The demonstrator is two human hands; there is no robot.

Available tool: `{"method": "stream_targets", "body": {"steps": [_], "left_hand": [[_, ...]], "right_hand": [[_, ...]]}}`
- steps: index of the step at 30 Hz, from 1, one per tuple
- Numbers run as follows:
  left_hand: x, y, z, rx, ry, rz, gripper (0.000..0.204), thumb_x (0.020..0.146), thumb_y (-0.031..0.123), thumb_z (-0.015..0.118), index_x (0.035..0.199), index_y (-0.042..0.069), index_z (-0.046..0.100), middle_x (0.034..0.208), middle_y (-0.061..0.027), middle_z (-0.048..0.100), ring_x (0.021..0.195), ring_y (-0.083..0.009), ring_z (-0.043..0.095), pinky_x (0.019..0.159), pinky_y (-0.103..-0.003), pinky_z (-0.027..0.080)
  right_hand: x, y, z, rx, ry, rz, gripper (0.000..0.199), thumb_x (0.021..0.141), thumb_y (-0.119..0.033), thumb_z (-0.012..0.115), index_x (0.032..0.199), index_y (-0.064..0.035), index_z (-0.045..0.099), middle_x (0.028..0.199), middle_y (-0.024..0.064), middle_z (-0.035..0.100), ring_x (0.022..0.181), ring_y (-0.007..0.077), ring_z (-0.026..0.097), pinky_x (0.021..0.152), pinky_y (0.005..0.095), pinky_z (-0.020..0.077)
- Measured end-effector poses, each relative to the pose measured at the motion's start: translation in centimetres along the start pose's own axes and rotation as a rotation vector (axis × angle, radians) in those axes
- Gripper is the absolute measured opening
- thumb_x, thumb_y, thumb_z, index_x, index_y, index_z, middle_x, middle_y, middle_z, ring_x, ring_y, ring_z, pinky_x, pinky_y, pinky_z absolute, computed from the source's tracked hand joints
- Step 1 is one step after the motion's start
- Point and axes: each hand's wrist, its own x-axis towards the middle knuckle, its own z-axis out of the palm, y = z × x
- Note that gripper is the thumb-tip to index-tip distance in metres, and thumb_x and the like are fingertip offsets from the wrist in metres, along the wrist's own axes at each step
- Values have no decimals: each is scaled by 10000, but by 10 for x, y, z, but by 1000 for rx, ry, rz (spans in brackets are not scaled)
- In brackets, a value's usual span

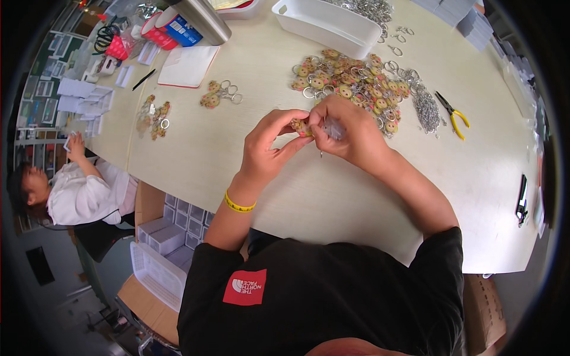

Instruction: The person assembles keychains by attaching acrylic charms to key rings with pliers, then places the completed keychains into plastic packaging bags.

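Over the table's middle, my left hand [264, 142] pinches a keychain charm [301, 127], a small flat figure in yellow, brown and pink, between thumb and fingers. My right hand [350, 130] meets it from the other side, its thumb and fingertips closed at the charm's edge. A crumpled clear plastic piece [334, 129] shows under the right palm; whether it is held there I cannot tell. Beyond the hands lies a heap of similar keychains [347, 86] with metal rings. A small group of keychains [219, 95] rests to the left, and several more charms [159, 121] lie farther left.
Yellow-handled pliers [454, 115] and a pile of small metal links [425, 110] lie at right. A white bin [326, 29] stands behind the heap. At left are a notebook [187, 66], a pen [143, 79] and a steel flask [205, 24]. Another person [86, 190] sits left.
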Motion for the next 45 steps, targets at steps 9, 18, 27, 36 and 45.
{"method": "stream_targets", "body": {"steps": [9, 18, 27, 36, 45], "left_hand": [[-1, 1, 0, -72, -43, -16, 463, 876, -75, 660, 1315, -44, 514, 1196, -131, 584, 1099, -223, 627, 958, -336, 529], [5, 0, -3, -314, 145, 107, 507, 962, -15, 540, 1433, -51, 354, 1193, -141, 561, 1097, -248, 626, 982, -382, 503], [-3, -9, 2, 34, 8, -56, 586, 839, -75, 708, 1362, -7, 453, 1130, -106, 655, 919, -126, 611, 811, -267, 494], [5, 2, 13, 153, 19, -45, 688, 813, -40, 750, 1417, 10, 423, 1059, -103, 713, 756, -104, 574, 746, -237, 499], [-5, 10, 12, 241, -34, -157, 729, 799, 2, 771, 1434, 8, 411, 1027, -112, 723, 785, -141, 603, 747, -284, 521]], "right_hand": [[1, 7, 0, 107, 24, -6, 96, 870, -64, 678, 934, -28, 615, 807, 95, 602, 738, 224, 622, 679, 337, 501], [9, 16, -9, 997, 437, 573, 98, 1023, -79, 394, 1102, -52, 445, 1021, 107, 607, 713, 139, 553, 549, 246, 425], [3, 11, -8, 218, 62, 124, 120, 939, -53, 603, 1049, -54, 653, 952, 40, 602, 798, 127, 599, 643, 248, 489], [0, 15, -9, -454, 76, -280, 263, 737, -97, 751, 993, -122, 693, 922, 25, 598, 763, 204, 655, 601, 312, 547], [-6, 14, -2, -677, -10, -402, 202, 749, -133, 647, 930, -47, 625, 854, 38, 500, 745, 164, 626, 542, 309, 535]]}}
